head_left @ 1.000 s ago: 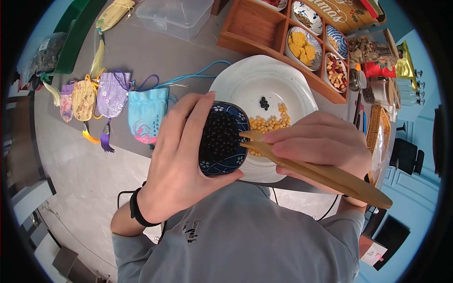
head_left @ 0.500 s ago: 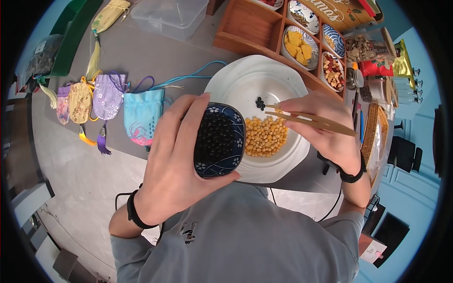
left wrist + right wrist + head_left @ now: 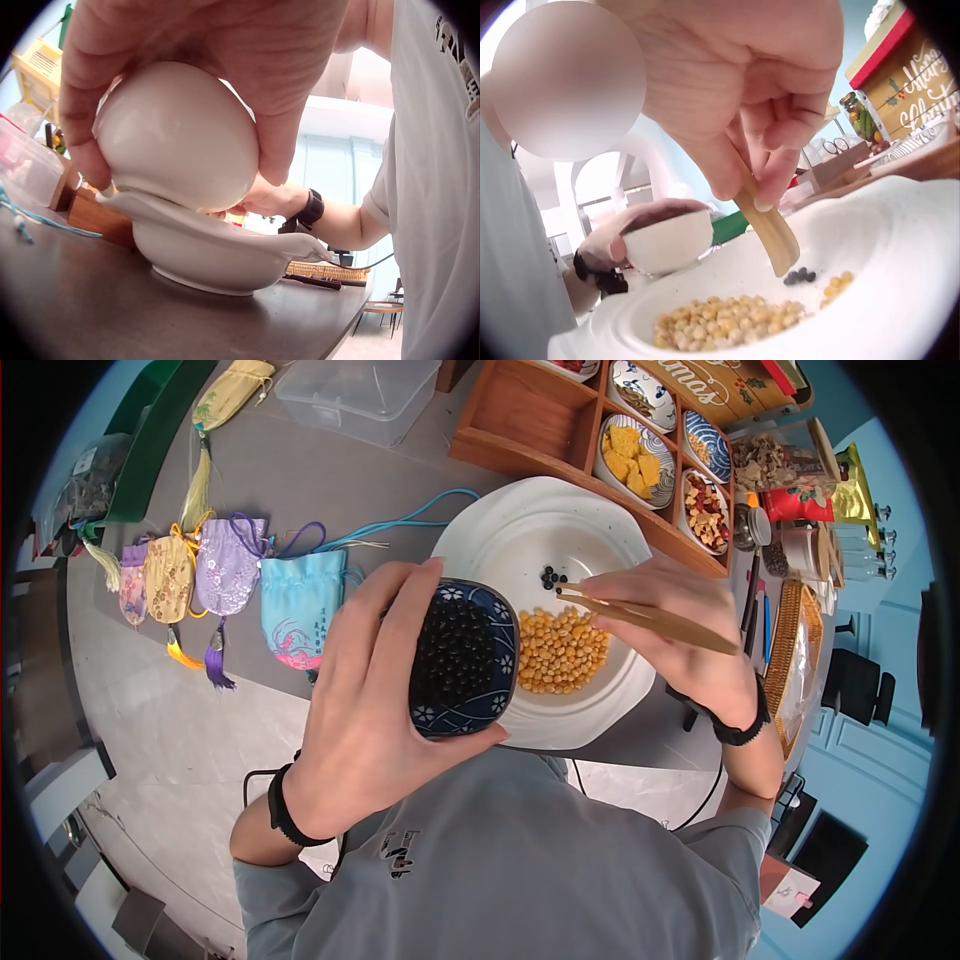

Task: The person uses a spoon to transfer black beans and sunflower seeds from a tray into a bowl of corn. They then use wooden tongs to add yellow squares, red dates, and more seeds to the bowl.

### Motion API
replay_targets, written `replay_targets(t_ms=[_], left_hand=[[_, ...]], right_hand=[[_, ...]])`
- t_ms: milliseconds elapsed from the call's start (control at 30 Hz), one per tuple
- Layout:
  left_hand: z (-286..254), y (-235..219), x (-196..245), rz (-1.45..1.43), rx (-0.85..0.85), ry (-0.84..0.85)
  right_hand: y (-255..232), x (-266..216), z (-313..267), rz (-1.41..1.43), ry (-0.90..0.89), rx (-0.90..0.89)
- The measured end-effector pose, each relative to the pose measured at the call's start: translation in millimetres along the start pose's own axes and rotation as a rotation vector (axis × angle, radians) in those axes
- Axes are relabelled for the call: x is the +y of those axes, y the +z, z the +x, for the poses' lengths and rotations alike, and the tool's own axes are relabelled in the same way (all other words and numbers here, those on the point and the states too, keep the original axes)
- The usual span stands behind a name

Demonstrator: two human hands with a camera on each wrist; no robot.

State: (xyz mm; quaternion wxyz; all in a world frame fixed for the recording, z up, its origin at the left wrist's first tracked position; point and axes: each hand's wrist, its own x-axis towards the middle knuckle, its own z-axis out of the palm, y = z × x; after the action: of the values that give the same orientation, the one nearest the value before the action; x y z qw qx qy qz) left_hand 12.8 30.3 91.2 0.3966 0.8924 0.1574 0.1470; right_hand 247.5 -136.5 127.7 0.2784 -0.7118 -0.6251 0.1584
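My left hand (image 3: 365,690) grips a small dark blue patterned bowl (image 3: 508,670) of black beans (image 3: 455,650), tilted over the left edge of a large white bowl (image 3: 490,525). In the left wrist view the small bowl's white outside (image 3: 176,135) is by the white rim (image 3: 292,244). Between the fingers of my right hand (image 3: 690,635) are wooden tongs (image 3: 670,625); their tips are beside a few black beans (image 3: 550,575) in the white bowl. Yellow kernels (image 3: 562,650) lie in a heap below them. The right wrist view shows the tongs (image 3: 772,236) above the black beans (image 3: 800,276).
A wooden divided tray (image 3: 525,455) with small filled dishes stands behind the white bowl. Drawstring pouches (image 3: 300,605) lie at the left, below a clear plastic box (image 3: 360,400). Jars (image 3: 790,465) and a wicker basket (image 3: 790,650) are at the right.
My right hand has moved back from the small bowl's edge to the black beans in the white bowl, uncovering the kernels. Those beans are now spread slightly wider. My left hand keeps its grip.
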Motion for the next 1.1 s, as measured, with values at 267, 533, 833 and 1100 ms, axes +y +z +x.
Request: replay_targets(t_ms=[267,533,833,1100], left_hand=[[1,-1,1,-0.009,-0.007,-0.005],[1,-1,1,0.0,0.004,0.01],[0,0,-1,0.006,0.001,-0.007],[-1,1,-2,0.022,0.002,0.0]], right_hand=[[-12,-32,11,0.207,-0.307,0.039],[-10,-44,10,0.145,-0.229,0.049],[-10,0,-7,0.013,0.112,0.149],[7,10,-7,0.106,0.236,0.087]])
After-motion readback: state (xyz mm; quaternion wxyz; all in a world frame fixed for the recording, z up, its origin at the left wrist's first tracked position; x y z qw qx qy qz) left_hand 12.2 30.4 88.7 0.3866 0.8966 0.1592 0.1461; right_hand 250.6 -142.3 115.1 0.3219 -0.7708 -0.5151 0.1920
